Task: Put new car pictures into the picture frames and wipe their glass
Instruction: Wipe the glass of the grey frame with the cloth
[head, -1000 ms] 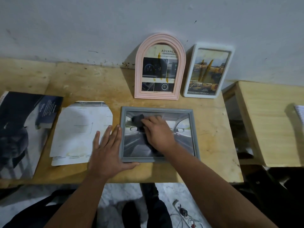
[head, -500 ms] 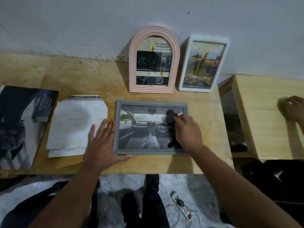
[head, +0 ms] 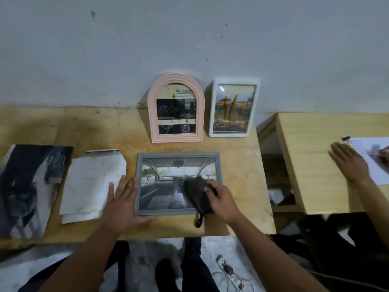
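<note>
Dark cloth (head: 197, 193) is pressed flat on the glass of the grey frame (head: 178, 183) by the right hand (head: 221, 202), whose fingers (head: 209, 187) are curled down and clamped on the cloth; a loop of it trails over the frame's near edge onto the tabletop (head: 237, 163). The cloth sits on the right half of the glass, so that side is judged to be the part under wiping. A car-interior picture is already seen behind the glass, and the frame lies face up near the tabletop's front edge.

Just to the left, the left hand (head: 121, 204) is laid palm down with its fingers (head: 117, 189) spread and straight, holding nothing; its thumb side is set against the frame's left rail and near corner, presumably so the frame is kept from sliding under the strokes. Under its fingertips a stack of white sheets (head: 92, 182) is spread, and a dark magazine (head: 29, 186) lies further left.

Farther back, a pink arched frame (head: 175, 108) and a white frame (head: 233, 108) are leaned upright against the wall, side by side. Brownish streaks are visible on the glass of both, so their wiping is judged not yet done.

On a separate table at the right, another person's hand (head: 349, 163) rests beside a sheet of paper.
</note>
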{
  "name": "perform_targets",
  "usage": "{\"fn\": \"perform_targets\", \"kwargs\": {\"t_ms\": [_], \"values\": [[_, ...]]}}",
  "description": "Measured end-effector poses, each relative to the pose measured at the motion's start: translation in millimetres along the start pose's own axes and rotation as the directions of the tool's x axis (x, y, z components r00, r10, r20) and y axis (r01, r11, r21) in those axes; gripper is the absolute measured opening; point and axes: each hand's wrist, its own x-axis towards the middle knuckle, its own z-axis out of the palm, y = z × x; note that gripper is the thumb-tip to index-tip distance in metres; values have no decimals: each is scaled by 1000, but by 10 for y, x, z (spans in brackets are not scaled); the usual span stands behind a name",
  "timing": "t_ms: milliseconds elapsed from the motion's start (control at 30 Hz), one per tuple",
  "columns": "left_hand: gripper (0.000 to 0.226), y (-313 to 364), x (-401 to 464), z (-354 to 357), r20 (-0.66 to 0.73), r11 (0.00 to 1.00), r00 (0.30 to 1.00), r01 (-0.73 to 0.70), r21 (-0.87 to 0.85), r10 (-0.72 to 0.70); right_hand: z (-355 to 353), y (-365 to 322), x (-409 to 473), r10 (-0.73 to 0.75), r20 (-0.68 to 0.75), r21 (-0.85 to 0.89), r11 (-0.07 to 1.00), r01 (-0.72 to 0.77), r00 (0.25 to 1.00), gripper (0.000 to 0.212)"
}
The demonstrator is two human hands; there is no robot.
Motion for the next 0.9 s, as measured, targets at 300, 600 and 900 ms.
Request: {"fn": "perform_targets", "kwargs": {"t_ms": [300, 600, 900], "values": [[139, 136, 19, -351, 135, 996, 989, 54, 74, -64, -1152, 363, -281, 553, 67, 767, 503, -398, 830, 22], [124, 516, -211, -323, 167, 991, 977, 137, -6, -134, -1223, 381, -226, 523, 165, 797, 429, -425, 836, 40], [110, 654, -357, -427, 204, 971, 961, 214, -109, -189, -1135, 471, -265, 390, -111, 140, 917, -374, 914, 50]]}}
